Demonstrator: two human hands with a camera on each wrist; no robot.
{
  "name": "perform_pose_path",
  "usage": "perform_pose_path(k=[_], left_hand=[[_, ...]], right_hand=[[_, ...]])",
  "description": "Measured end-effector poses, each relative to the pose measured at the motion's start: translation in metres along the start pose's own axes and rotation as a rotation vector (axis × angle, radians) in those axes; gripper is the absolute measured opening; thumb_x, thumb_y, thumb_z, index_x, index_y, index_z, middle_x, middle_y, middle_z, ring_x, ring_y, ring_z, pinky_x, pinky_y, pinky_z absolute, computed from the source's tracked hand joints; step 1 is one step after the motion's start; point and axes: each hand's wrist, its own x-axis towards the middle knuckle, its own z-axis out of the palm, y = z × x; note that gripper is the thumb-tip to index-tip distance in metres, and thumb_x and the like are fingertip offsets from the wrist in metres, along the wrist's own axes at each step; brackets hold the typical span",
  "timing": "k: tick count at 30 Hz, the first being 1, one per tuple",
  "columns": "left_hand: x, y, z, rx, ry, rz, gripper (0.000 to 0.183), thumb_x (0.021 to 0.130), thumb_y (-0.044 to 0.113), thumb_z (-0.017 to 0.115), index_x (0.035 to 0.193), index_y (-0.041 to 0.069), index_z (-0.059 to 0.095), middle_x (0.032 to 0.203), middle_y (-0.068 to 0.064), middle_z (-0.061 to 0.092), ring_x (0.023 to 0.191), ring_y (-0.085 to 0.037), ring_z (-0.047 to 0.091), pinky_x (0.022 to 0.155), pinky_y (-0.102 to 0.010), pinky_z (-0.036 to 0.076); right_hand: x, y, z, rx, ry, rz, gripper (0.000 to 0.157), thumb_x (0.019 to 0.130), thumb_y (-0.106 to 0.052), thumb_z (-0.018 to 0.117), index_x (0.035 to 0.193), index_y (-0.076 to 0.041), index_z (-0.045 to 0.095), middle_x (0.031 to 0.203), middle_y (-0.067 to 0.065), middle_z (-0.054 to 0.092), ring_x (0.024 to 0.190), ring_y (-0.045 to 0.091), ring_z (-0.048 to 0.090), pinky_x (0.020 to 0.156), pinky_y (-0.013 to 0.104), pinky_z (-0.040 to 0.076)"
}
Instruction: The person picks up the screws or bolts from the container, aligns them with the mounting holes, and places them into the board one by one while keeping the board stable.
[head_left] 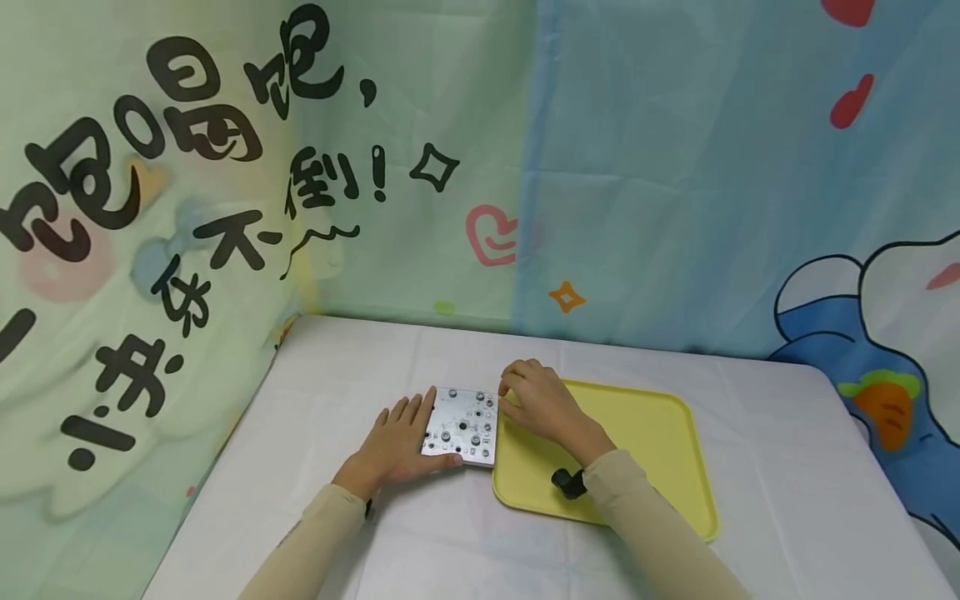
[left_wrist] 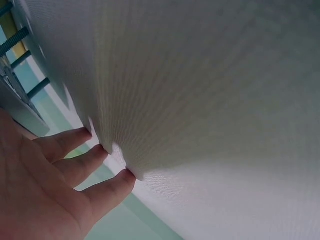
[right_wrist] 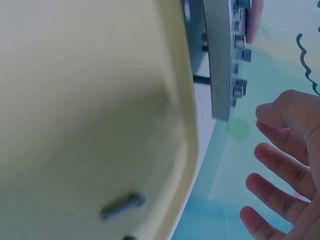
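A silver metal plate (head_left: pixel 462 417) with several bolts and holes stands at the tray's left edge. Threaded bolt shanks (left_wrist: pixel 15 42) stick out of its underside in the left wrist view, and bolt heads (right_wrist: pixel 240 89) sit on its top face in the right wrist view. My left hand (head_left: pixel 401 442) lies along the plate's left side, thumb by its front edge; fingertips (left_wrist: pixel 127 175) touch the white cloth. My right hand (head_left: pixel 542 404) hovers near the plate's far right corner, thumb and index tips close together, other fingers loosely bent. Nothing shows between them.
The yellow tray (head_left: pixel 675 450) lies right of the plate under my right forearm. A dark bolt (right_wrist: pixel 122 205) rests in it, with another dark piece (right_wrist: pixel 129 238) at the view's edge. White cloth covers the table (head_left: pixel 360 542); printed curtains (head_left: pixel 637 167) stand behind.
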Motion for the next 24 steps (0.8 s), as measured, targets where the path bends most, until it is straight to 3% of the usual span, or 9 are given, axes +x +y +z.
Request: perform_pose_path(k=[16, 24], left_hand=[[-0.003, 0.003, -0.001, 0.004, 0.002, 0.002, 0.119, 0.079, 0.087, 0.048, 0.162, 0.010, 0.008, 0.160, -0.020, 0.026, 0.146, -0.040, 0.024, 0.115, -0.058, 0.021], [-0.004, 0.004, -0.001, 0.004, -0.002, 0.004, 0.120, 0.079, 0.087, 0.048, 0.162, 0.010, 0.008, 0.160, -0.020, 0.026, 0.146, -0.040, 0.024, 0.115, -0.058, 0.021]], right_hand=[[-0.054, 0.038, -0.012, 0.011, 0.029, 0.083, 0.006, 0.088, -0.011, 0.075, 0.089, -0.010, 0.069, 0.108, 0.010, 0.064, 0.098, 0.034, 0.060, 0.078, 0.050, 0.051], [-0.070, 0.053, -0.010, 0.031, 0.026, 0.130, 0.007, 0.086, -0.009, 0.077, 0.087, -0.010, 0.070, 0.103, 0.010, 0.065, 0.095, 0.034, 0.059, 0.079, 0.049, 0.051]])
